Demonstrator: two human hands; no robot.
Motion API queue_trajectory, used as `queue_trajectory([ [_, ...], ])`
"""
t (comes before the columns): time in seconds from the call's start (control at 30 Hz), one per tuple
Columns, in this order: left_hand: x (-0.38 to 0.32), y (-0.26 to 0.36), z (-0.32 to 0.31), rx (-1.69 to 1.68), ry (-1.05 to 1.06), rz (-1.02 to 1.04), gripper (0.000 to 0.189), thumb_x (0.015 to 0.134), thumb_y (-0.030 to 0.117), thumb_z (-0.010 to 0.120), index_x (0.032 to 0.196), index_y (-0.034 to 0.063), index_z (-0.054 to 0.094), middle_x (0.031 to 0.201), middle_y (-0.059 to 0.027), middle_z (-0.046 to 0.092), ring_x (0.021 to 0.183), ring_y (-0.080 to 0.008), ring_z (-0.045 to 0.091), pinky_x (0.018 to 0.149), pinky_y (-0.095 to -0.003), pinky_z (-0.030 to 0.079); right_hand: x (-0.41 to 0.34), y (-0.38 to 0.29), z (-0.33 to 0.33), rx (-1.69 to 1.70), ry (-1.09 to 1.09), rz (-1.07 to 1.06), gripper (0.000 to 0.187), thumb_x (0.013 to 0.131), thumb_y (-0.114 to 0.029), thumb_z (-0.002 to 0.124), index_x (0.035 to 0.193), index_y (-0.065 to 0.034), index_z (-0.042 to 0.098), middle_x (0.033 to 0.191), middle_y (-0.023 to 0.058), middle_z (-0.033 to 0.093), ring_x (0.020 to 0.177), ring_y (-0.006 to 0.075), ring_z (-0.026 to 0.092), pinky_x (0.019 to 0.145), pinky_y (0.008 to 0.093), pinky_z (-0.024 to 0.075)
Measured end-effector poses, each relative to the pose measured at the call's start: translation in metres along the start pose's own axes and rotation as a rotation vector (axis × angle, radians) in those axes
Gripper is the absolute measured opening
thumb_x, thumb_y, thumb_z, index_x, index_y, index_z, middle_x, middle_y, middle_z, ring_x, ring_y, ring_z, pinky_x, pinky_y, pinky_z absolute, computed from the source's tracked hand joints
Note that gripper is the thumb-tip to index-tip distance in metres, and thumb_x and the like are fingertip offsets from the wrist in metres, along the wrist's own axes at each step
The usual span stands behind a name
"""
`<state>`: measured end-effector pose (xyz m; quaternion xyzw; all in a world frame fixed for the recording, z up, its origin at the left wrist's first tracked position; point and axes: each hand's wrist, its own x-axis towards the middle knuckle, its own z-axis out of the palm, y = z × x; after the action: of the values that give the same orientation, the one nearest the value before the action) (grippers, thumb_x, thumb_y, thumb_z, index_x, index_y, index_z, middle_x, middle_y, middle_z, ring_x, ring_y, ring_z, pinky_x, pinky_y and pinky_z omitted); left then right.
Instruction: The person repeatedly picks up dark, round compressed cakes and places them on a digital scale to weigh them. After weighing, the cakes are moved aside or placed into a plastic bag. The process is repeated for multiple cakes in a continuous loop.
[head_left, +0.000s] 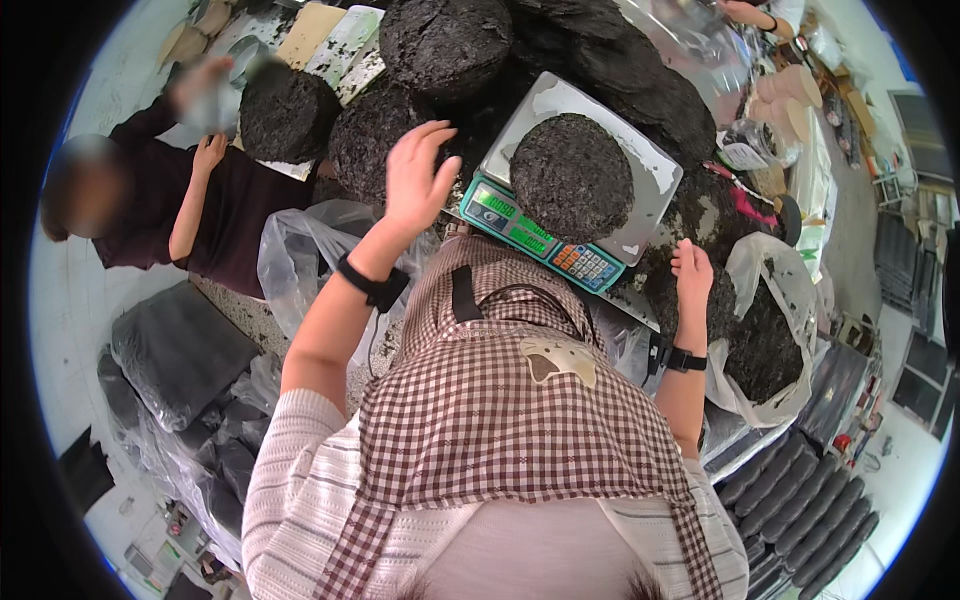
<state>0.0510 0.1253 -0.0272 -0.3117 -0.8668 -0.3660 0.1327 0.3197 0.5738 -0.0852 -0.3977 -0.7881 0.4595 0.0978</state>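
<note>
A round dark cake (571, 177), which looks like dried seaweed, lies on the metal pan (652, 172) of a digital weighing scale (544, 232). The scale has a teal front, lit green displays and a keypad. My left hand (420, 176) hangs to the left of the scale with fingers spread, holding nothing. Just beyond it is a stack of similar dark cakes (375, 135). To the right of the scale, my right hand (691, 270) has its fingers slightly bent and nothing visible in them. It is near an open clear plastic bag (806, 337) with dark seaweed (761, 352) inside.
Taller stacks of dark cakes (446, 45) and a long dark heap (622, 67) stand behind the scale. A co-worker (217, 202) is at the left. Another person's hand (746, 13) shows at the top right. Filled plastic bags (180, 352) lie at lower left.
</note>
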Motion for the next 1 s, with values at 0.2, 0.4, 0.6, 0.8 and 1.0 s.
queue_trajectory([
  [0.2, 0.037, 0.008, 0.095, -0.087, -0.015, 0.063, 0.054, 0.094, 0.033, 0.071, 0.136, 0.0017, 0.060, 0.139, -0.0225, 0.062, 0.131, -0.0438, 0.057, 0.113, -0.0526, 0.044, 0.024, -0.059, 0.057, -0.102, -0.043, -0.104, 0.054, 0.108, -0.043, 0.059, 0.095, 0.0071, 0.072, 0.081, 0.0161, 0.070, 0.076, 0.0244, 0.066, 0.075, 0.0399, 0.0510],
  [0.4, 0.020, 0.082, 0.132, -0.254, -0.268, -0.250, 0.081, 0.073, 0.028, 0.082, 0.143, -0.0029, 0.054, 0.146, -0.0279, 0.055, 0.134, -0.0481, 0.052, 0.116, -0.0544, 0.042, -0.014, -0.157, 0.111, -0.302, 0.012, -0.545, 0.042, 0.100, -0.029, 0.071, 0.121, 0.0083, 0.071, 0.110, 0.0293, 0.075, 0.098, 0.0458, 0.072, 0.090, 0.0460, 0.0568],
  [0.6, 0.001, 0.091, 0.144, 0.090, -0.192, 0.011, 0.088, 0.082, 0.039, 0.081, 0.156, 0.0058, 0.046, 0.169, -0.0242, 0.034, 0.160, -0.0389, 0.029, 0.130, -0.0634, 0.018, 0.012, -0.037, 0.109, -0.312, 0.116, -0.625, 0.043, 0.102, -0.025, 0.076, 0.133, 0.0026, 0.065, 0.112, 0.0187, 0.065, 0.116, 0.0274, 0.064, 0.084, 0.0406, 0.0569],
  [0.8, 0.004, 0.094, 0.183, 0.120, -0.333, 0.379, 0.060, 0.092, 0.028, 0.062, 0.151, 0.0155, 0.057, 0.164, -0.0176, 0.045, 0.157, -0.0352, 0.034, 0.130, -0.0617, 0.017, 0.055, -0.046, 0.100, -0.252, -0.017, -0.445, 0.042, 0.108, -0.034, 0.067, 0.112, 0.0081, 0.066, 0.102, 0.0213, 0.068, 0.086, 0.0325, 0.063, 0.081, 0.0419, 0.0536],
  [1.0, 0.025, 0.111, 0.192, 0.047, -0.482, 0.257, 0.075, 0.090, 0.043, 0.067, 0.152, 0.0020, 0.052, 0.163, -0.0181, 0.046, 0.159, -0.0353, 0.031, 0.131, -0.0613, 0.013, 0.071, -0.072, 0.132, -0.430, -0.015, -0.537, 0.032, 0.106, -0.028, 0.066, 0.095, 0.0010, 0.060, 0.089, 0.0223, 0.065, 0.079, 0.0427, 0.062, 0.074, 0.0503, 0.0518],
])
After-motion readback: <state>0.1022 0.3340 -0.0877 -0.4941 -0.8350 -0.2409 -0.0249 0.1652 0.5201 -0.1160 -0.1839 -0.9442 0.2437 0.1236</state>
